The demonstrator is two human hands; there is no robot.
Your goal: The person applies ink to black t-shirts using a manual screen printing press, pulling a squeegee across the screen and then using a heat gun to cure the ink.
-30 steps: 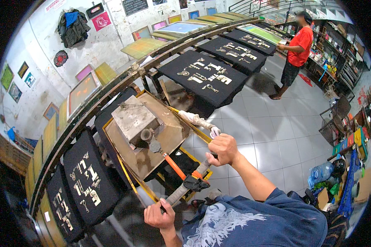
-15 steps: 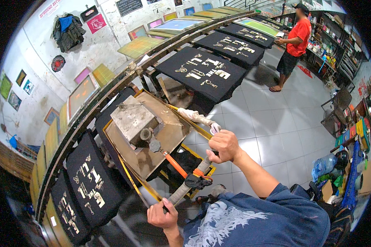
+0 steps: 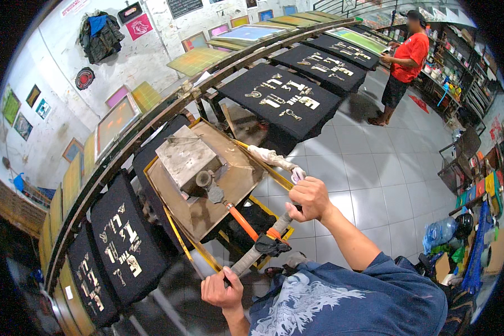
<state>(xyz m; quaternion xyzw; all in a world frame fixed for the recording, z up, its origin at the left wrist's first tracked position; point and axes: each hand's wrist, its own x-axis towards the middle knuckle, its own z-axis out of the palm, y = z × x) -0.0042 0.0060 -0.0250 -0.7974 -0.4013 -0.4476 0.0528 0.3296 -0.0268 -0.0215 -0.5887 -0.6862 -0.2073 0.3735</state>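
My left hand is closed round the lower end of a grey taped handlebar. Around its upper end my right hand is closed too. From the bar's middle, where orange and black wrapping sits, an orange pole runs to a metal joint on a boxy sheet-metal heater. This heater rests in a yellow frame over a dark shirt board. Just beyond my right hand, a cloth-wrapped rod sticks out from the frame.
Black printed shirts lie on boards to the right and to the left along a long rail. A person in a red shirt stands at the far right by shelves. A blue water jug sits at right.
The whole view has shifted slightly, so the heater, rail and shirts sit a little further right. Both hands keep their hold on the handlebar. The person in red has drawn their feet closer together.
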